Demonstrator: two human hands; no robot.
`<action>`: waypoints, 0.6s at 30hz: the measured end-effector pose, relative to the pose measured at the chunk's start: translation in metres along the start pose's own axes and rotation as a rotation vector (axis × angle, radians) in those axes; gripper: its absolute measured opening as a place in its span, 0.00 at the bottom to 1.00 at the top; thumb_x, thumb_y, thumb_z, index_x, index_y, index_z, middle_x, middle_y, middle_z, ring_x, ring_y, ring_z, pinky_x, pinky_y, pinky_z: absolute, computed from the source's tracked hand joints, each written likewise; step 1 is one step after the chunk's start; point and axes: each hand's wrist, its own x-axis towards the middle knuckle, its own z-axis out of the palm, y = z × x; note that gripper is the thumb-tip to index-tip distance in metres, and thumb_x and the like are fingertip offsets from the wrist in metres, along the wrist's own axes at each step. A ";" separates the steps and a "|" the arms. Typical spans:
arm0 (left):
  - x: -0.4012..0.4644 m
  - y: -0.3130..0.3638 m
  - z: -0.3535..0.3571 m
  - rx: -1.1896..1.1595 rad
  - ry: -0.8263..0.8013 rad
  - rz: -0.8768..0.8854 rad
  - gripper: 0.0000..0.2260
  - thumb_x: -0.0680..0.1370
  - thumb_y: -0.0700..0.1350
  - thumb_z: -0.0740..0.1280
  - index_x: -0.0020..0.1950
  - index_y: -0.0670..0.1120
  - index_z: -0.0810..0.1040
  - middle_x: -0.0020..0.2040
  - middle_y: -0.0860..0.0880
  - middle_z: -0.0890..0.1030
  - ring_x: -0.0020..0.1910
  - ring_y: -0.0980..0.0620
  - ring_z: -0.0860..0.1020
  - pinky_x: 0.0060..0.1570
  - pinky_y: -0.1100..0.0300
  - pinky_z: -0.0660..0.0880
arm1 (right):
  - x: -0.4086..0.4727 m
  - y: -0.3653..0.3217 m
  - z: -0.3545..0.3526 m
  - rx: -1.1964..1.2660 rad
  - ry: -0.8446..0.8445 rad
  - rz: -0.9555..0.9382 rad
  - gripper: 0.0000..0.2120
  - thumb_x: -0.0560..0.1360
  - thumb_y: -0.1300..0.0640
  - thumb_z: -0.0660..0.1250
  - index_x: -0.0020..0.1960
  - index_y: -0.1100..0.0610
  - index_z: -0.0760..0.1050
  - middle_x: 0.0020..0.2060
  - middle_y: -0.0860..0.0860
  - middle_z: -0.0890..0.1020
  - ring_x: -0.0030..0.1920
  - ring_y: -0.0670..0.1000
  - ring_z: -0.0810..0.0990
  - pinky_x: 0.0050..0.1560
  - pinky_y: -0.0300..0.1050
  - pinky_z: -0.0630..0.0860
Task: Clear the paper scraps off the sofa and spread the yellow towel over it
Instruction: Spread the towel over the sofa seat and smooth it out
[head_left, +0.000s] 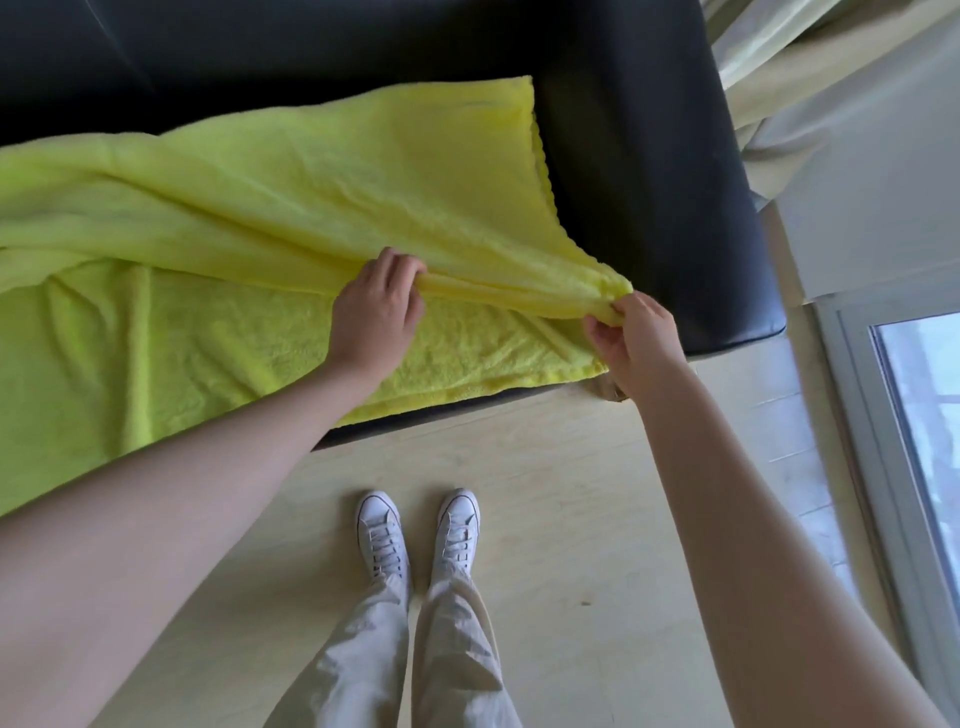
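Bare left hand (375, 312) and right hand (631, 338) — both pinch a raised fold of the fluffy yellow towel (218, 249) near the black leather sofa's (649, 182) front edge.

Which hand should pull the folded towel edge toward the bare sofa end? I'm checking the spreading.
Probably right: the right hand pinches the yellow towel corner nearest the sofa's uncovered end.
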 end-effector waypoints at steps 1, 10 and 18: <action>-0.002 0.002 -0.002 -0.056 0.003 -0.002 0.09 0.77 0.38 0.57 0.54 0.41 0.74 0.49 0.46 0.77 0.40 0.47 0.76 0.31 0.58 0.69 | 0.000 -0.001 0.000 -0.142 0.035 -0.031 0.09 0.80 0.64 0.54 0.48 0.60 0.72 0.48 0.55 0.73 0.46 0.53 0.78 0.38 0.42 0.82; -0.025 0.012 0.012 0.075 -0.368 0.245 0.29 0.70 0.34 0.71 0.67 0.45 0.63 0.51 0.42 0.72 0.45 0.46 0.76 0.26 0.56 0.77 | 0.006 0.029 -0.011 -1.269 0.297 -0.364 0.10 0.81 0.60 0.54 0.59 0.60 0.70 0.46 0.57 0.77 0.40 0.57 0.73 0.39 0.47 0.67; -0.060 0.008 0.035 0.147 -0.441 0.498 0.44 0.55 0.23 0.54 0.70 0.46 0.68 0.53 0.46 0.69 0.47 0.47 0.69 0.43 0.54 0.77 | 0.031 0.054 -0.020 -1.978 0.124 -0.580 0.27 0.73 0.70 0.63 0.69 0.60 0.59 0.55 0.59 0.74 0.39 0.58 0.77 0.33 0.46 0.66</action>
